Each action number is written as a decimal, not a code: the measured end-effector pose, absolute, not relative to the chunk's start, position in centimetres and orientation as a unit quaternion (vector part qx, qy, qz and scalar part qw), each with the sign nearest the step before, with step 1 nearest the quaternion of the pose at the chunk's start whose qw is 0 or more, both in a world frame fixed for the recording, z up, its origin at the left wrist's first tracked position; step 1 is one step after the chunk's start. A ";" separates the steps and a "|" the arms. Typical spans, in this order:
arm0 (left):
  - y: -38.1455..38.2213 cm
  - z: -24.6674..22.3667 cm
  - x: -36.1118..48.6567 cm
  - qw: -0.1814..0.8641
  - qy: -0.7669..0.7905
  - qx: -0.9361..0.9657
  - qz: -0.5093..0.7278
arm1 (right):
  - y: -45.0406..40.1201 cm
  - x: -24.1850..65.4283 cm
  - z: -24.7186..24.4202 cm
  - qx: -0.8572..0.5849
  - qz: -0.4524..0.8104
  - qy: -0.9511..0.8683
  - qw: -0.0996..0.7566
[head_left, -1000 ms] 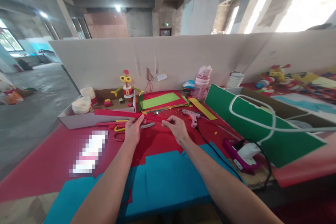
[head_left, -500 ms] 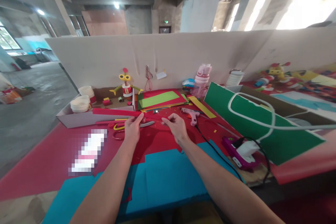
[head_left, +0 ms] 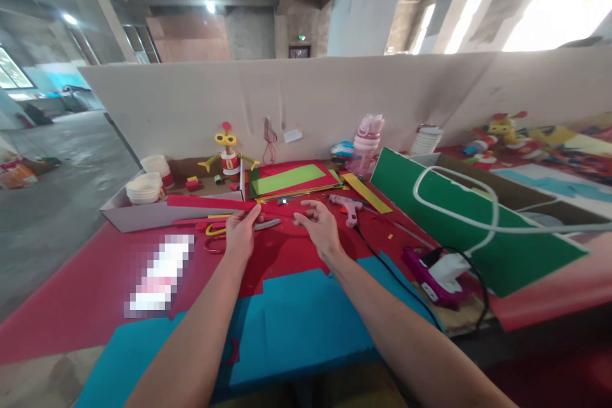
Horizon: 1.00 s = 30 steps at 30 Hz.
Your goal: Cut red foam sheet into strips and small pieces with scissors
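A long red paper strip [head_left: 205, 203] stretches above the table, its left end reaching out past my left hand. My left hand [head_left: 240, 229] is closed in a pinch on the strip near its middle. At the strip's right end, the thumb and fingertips of my right hand [head_left: 319, 228] are closed around it, the other fingers curled loosely. Red scissors [head_left: 215, 245] and a yellow-handled pair [head_left: 215, 229] lie under and beside my left hand, partly hidden. Right of my right hand rests a pink glue gun [head_left: 349, 207] with a black cord.
Blue sheets [head_left: 306, 319] cover the near edge. Behind lie stacked coloured sheets [head_left: 289, 180], a yellow strip [head_left: 367, 192], a toy figure [head_left: 230, 162] and paper cups [head_left: 144, 188] in a shallow box. To the right are a purple power strip [head_left: 437, 280], a green panel [head_left: 459, 223] and a pink bottle [head_left: 366, 143].
The fingers of my right hand have spread slightly at the strip's end. My left hand keeps its pinch, and the view has shifted a little.
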State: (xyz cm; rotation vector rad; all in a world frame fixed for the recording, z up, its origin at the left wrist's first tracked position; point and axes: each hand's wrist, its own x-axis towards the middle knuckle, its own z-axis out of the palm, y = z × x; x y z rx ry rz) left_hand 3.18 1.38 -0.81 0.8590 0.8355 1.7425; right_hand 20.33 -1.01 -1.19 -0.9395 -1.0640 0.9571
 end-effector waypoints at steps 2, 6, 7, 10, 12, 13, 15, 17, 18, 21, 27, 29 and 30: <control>1.4 -0.9 3.1 0.491 0.344 0.355 0.717 | -1.0 20.4 -1.2 -0.419 0.436 -0.463 0.648; 1.4 -0.9 3.1 0.486 0.345 0.357 0.719 | -1.0 20.3 -1.1 -0.410 0.482 -0.434 0.641; 1.4 -0.9 3.1 0.485 0.346 0.356 0.720 | -1.0 20.3 -1.1 -0.407 0.489 -0.430 0.640; 1.5 -0.9 3.0 0.493 0.348 0.351 0.716 | -1.1 20.3 -1.0 -0.406 0.510 -0.423 0.629; 1.6 -0.8 2.8 0.502 0.356 0.344 0.709 | -1.1 20.3 -1.0 -0.409 0.533 -0.416 0.613; 1.6 -0.8 2.7 0.503 0.361 0.341 0.707 | -1.0 20.4 -1.1 -0.410 0.545 -0.413 0.603; 1.6 -0.7 2.6 0.501 0.370 0.342 0.704 | -0.9 20.5 -1.2 -0.416 0.554 -0.419 0.587; 1.6 -0.6 2.5 0.498 0.373 0.351 0.700 | -0.7 20.7 -1.3 -0.431 0.535 -0.444 0.575; 1.5 -0.6 2.5 0.498 0.372 0.354 0.699 | -0.6 20.8 -1.3 -0.442 0.516 -0.464 0.569; 1.3 -0.5 2.6 0.506 0.366 0.362 0.692 | -0.3 21.3 -1.4 -0.456 0.457 -0.527 0.553; 1.2 -0.7 2.5 0.503 0.374 0.403 0.667 | -0.7 22.1 -1.0 -0.476 0.467 -0.539 0.515; 1.2 -0.7 2.4 0.503 0.375 0.409 0.663 | -0.9 22.0 -0.9 -0.461 0.492 -0.533 0.511; 1.2 -0.7 2.3 0.502 0.375 0.411 0.662 | -1.0 22.0 -0.9 -0.451 0.507 -0.529 0.510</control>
